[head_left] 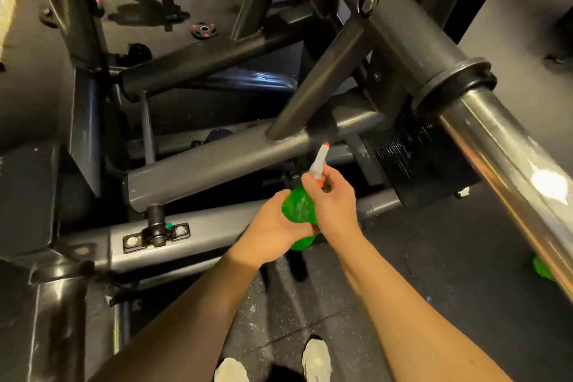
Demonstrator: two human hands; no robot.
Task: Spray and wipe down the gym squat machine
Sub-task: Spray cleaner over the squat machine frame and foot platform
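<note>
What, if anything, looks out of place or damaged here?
A green object lies on the floor at the right, half hidden by the chrome bar; what it is I cannot tell. The grey frame beam shows small paint chips.

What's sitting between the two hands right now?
The green spray bottle, in the head view: the left hand holds its body, the right hand grips its neck.

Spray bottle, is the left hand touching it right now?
Touching. The head view shows the left hand wrapped round the body of the green spray bottle, with no gap, while the right hand grips its neck.
</note>
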